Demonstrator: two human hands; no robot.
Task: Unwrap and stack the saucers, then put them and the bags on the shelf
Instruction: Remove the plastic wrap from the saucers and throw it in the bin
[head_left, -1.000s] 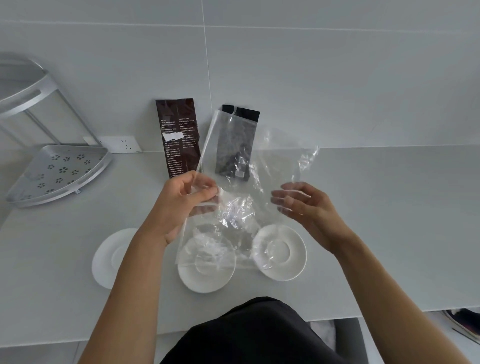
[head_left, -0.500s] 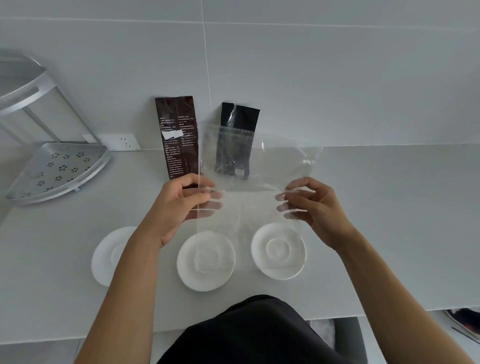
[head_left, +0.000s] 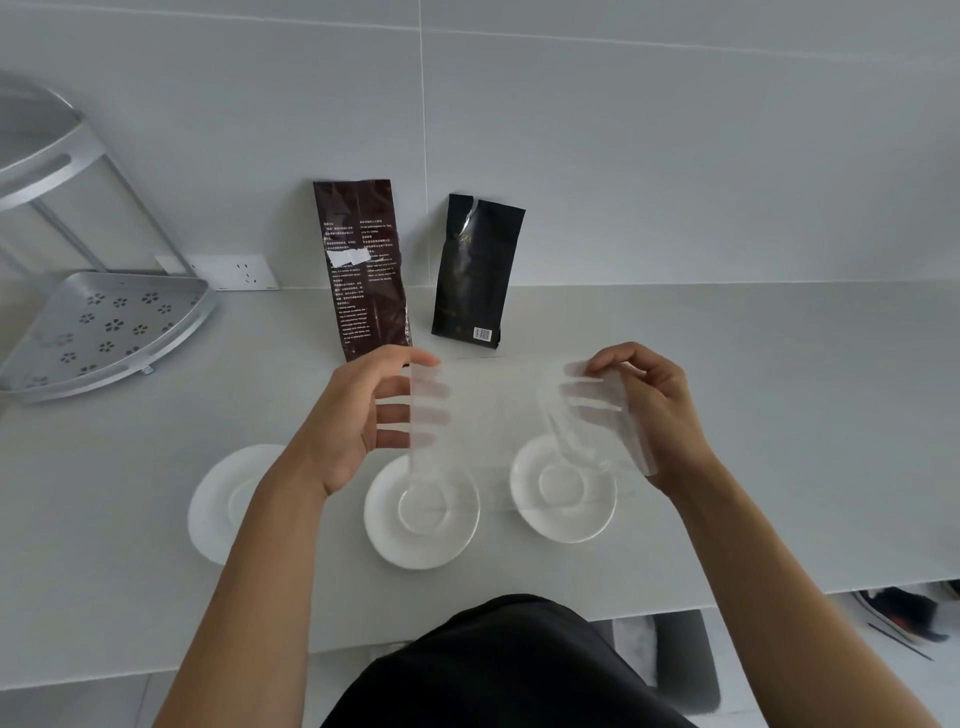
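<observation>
Three white saucers lie side by side on the counter: a left saucer (head_left: 218, 504) partly behind my forearm, a middle saucer (head_left: 422, 514) and a right saucer (head_left: 563, 488). Above them I hold a clear plastic wrapper (head_left: 498, 415) stretched flat between both hands. My left hand (head_left: 363, 415) pinches its left edge and my right hand (head_left: 644, 410) its right edge. A brown bag (head_left: 361, 267) and a black bag (head_left: 475, 270) lean upright against the wall behind.
A metal corner shelf (head_left: 98, 332) with a perforated lower tray stands at the far left, with an upper tier (head_left: 36, 140) above it. A wall socket (head_left: 234, 271) sits beside it. The counter's front edge runs near my body; shoes (head_left: 904, 613) lie on the floor at right.
The crumpled wrapper has been smoothed and folded down into a shorter flat sheet, held lower. It no longer covers the black bag. The saucers and bags have not moved.
</observation>
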